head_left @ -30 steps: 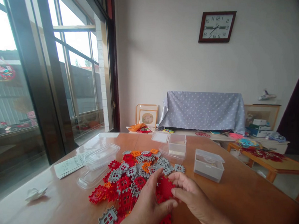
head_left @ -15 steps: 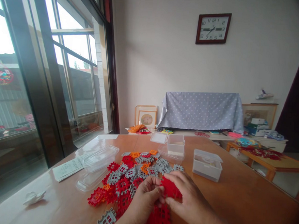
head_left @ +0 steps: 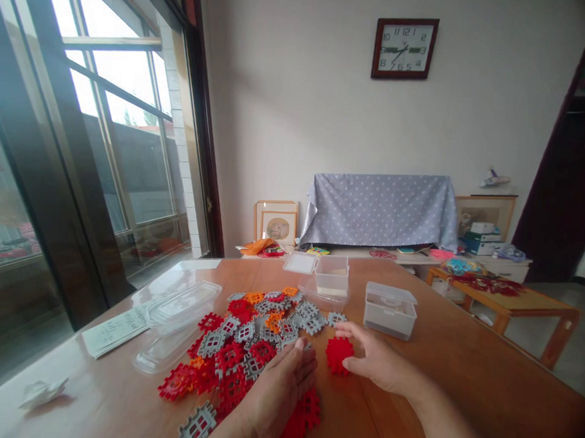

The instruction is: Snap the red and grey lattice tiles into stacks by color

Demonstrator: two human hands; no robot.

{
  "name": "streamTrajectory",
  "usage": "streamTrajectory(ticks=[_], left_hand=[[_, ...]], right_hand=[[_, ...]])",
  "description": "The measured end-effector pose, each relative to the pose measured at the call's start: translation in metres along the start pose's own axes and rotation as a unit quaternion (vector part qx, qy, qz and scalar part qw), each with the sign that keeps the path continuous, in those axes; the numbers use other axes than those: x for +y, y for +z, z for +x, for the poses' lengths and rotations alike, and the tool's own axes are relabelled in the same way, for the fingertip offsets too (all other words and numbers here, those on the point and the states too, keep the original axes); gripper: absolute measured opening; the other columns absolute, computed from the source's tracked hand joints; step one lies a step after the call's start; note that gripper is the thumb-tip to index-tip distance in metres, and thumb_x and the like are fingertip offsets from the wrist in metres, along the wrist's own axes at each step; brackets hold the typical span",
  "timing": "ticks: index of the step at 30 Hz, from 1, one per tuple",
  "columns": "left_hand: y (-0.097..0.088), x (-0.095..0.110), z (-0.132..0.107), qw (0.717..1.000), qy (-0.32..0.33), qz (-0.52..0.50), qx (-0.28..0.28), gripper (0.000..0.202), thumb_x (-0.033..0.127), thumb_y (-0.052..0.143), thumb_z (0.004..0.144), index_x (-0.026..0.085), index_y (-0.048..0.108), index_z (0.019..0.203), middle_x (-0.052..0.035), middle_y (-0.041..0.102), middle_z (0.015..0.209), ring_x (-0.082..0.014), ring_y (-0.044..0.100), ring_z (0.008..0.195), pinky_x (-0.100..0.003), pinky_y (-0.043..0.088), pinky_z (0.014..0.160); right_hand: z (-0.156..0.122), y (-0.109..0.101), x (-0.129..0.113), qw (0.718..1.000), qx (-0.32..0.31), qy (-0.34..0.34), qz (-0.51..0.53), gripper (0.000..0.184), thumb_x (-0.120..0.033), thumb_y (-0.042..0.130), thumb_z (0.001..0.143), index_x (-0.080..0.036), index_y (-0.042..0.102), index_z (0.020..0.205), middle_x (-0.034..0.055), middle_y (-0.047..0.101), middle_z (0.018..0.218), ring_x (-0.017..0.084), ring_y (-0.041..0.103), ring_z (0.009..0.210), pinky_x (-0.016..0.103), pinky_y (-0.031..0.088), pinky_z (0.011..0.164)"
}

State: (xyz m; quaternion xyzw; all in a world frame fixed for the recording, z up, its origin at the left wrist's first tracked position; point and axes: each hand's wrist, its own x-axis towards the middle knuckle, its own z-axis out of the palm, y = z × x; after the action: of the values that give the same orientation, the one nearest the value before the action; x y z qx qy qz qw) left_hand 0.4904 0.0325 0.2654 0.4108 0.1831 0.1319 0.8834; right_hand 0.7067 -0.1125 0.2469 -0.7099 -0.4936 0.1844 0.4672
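Red notched tile (head_left: 339,353), seemingly flat

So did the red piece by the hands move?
Yes. The red piece went a little right, away from the pile and toward the closed box. The left hand has let go; only the right hand touches it.

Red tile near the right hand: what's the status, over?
Left hand flat, open on the tile pile. Right hand touching red tile on table, grip unclear. Clear lidded box beyond, apart.
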Motion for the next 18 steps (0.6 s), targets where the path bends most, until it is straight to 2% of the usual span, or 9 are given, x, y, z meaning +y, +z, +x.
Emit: streamTrajectory(ticks=[3, 6, 9, 12, 15, 18], left_hand=[[-0.001, -0.001, 0.001, 1.0, -0.01, 0.007, -0.017, 0.074, 0.054, 0.059, 0.097, 0.012, 0.037, 0.154, -0.022, 0.039, 0.161, -0.0282, 0.044, 0.147, -0.038, 0.04, 0.12], [-0.001, 0.001, 0.002, 0.999, -0.014, 0.013, -0.029, 0.082, 0.059, 0.055, 0.097, 0.011, 0.03, 0.158, -0.0209, 0.033, 0.165, -0.0266, 0.04, 0.15, -0.038, 0.035, 0.123], [0.001, 0.003, 0.002, 0.999, -0.019, 0.012, -0.029, 0.086, 0.065, 0.05, 0.097, 0.013, 0.026, 0.161, -0.0181, 0.028, 0.168, -0.025, 0.034, 0.153, -0.037, 0.031, 0.125], [0.006, 0.007, 0.002, 0.999, -0.028, 0.003, -0.02, 0.089, 0.071, 0.043, 0.096, 0.013, 0.023, 0.162, -0.0161, 0.025, 0.169, -0.0237, 0.027, 0.156, -0.038, 0.028, 0.126], [0.013, 0.009, 0.004, 0.999, -0.047, 0.007, -0.006, 0.096, 0.075, 0.041, 0.094, 0.013, 0.018, 0.163, -0.0149, 0.021, 0.171, -0.0244, 0.023, 0.157, -0.039, 0.023, 0.128], [0.023, 0.009, 0.008, 0.997, -0.072, 0.027, 0.001, 0.102, 0.079, 0.038, 0.092, 0.011, 0.014, 0.164, -0.0152, 0.016, 0.172, -0.0252, 0.021, 0.158, -0.039, 0.017, 0.129]], right_hand=[[-0.001, 0.001, 0.0, 1.0, -0.022, 0.004, 0.018, 0.069, -0.019, 0.071, 0.078, -0.026, 0.055, 0.145, 0.0098, 0.06, 0.146, 0.03, 0.054, 0.137, 0.045, 0.042, 0.115], [-0.003, -0.002, -0.004, 0.997, -0.022, 0.029, 0.061, 0.071, -0.024, 0.076, 0.078, -0.028, 0.055, 0.146, 0.0074, 0.054, 0.154, 0.031, 0.047, 0.144, 0.048, 0.034, 0.122], [-0.003, -0.003, -0.01, 0.978, 0.043, 0.087, 0.186, 0.067, -0.038, 0.08, 0.08, -0.027, 0.058, 0.142, 0.0067, 0.049, 0.158, 0.029, 0.042, 0.147, 0.046, 0.028, 0.126], [-0.001, 0.0, -0.014, 0.941, 0.114, 0.141, 0.285, 0.066, -0.058, 0.071, 0.086, -0.025, 0.057, 0.141, 0.01, 0.045, 0.161, 0.026, 0.036, 0.151, 0.043, 0.026, 0.126], [0.0, 0.003, -0.018, 0.929, 0.114, 0.177, 0.306, 0.071, -0.07, 0.062, 0.086, -0.025, 0.057, 0.141, 0.0146, 0.042, 0.162, 0.028, 0.035, 0.152, 0.047, 0.029, 0.124], [-0.003, 0.005, -0.026, 0.923, 0.096, 0.2, 0.314, 0.074, -0.071, 0.066, 0.083, -0.026, 0.058, 0.141, 0.0156, 0.043, 0.161, 0.03, 0.036, 0.152, 0.05, 0.029, 0.123]])
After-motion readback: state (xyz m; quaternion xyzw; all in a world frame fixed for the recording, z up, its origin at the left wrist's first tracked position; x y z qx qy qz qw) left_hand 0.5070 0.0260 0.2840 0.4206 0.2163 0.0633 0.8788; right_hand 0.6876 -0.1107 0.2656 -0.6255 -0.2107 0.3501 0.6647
